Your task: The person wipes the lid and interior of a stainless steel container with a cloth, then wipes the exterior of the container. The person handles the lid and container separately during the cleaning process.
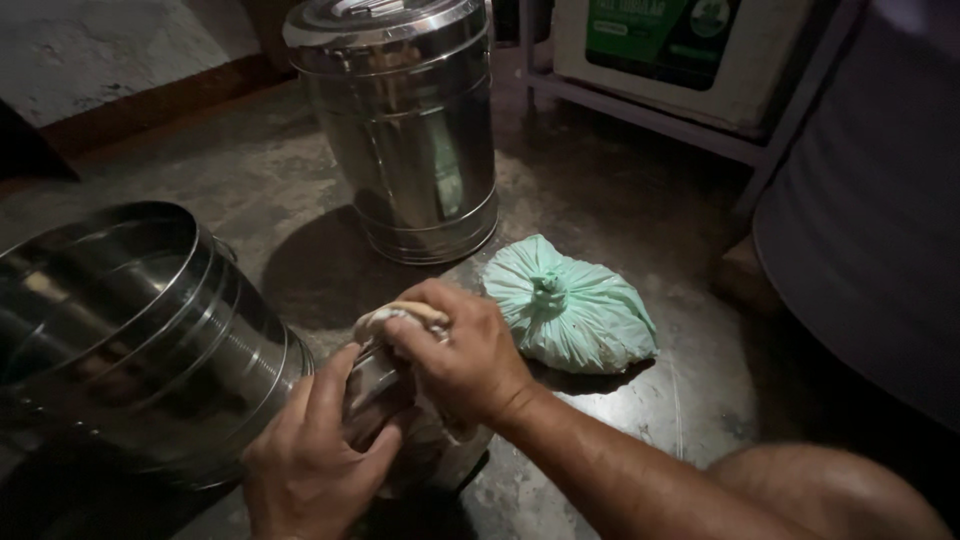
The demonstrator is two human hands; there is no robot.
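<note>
**Clear bag held at the neck: spill and tear risk beside the open drum**

Head view. My right hand (465, 350) is closed tight around the twisted neck of a clear plastic bag (425, 440), pinching the pale knot of gathered film at the top. My left hand (315, 455) is wrapped around the bag's side just below that, fingers curled against it. The bag rests on the dark concrete floor (620, 200) directly under both hands.

Risks, as I judge them: the neck is only pinched, so a slack grip could let the twist unwind and the contents spill. The film looks thin and stretched, and dragging it over the rough floor could tear it. The open steel drum (130, 330) lies tipped on its side, touching or nearly touching my left hand; a knock could set it rolling.

Condition of the bag: transparent, glossy, bulging, neck bunched to a whitish rope. What fills it I cannot tell in this light.

Nearby: a knotted green bag (575, 310) just beyond my right hand; a lidded steel drum (410, 120) upright farther off.
</note>
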